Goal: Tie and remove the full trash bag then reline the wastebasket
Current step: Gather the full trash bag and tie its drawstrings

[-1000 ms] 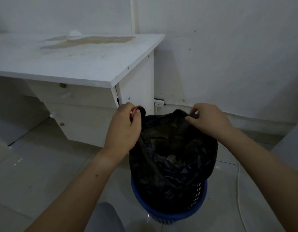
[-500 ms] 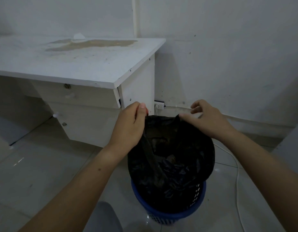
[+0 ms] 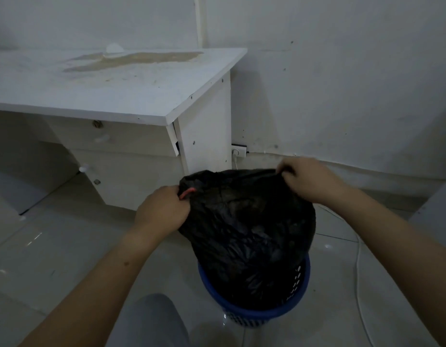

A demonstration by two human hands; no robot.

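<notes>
A full black trash bag (image 3: 249, 234) stands in a blue perforated wastebasket (image 3: 257, 314) on the tiled floor. The bag's top is pulled flat and stretched between my hands. My left hand (image 3: 164, 211) grips the bag's left top corner, where a red drawstring (image 3: 187, 193) shows by the thumb. My right hand (image 3: 309, 179) pinches the right top corner, a little higher and farther back. The bag's contents are hidden.
A white desk (image 3: 111, 96) with a stained top stands at the left, its side panel just behind the bag. A wall socket (image 3: 238, 150) sits low on the wall, and a white cable (image 3: 358, 276) runs over the floor at the right. My knee (image 3: 154, 319) shows at the bottom.
My hands have moved apart, stretching the bag's mouth flat and closed. The left hand dropped lower and the right hand went out to the right.
</notes>
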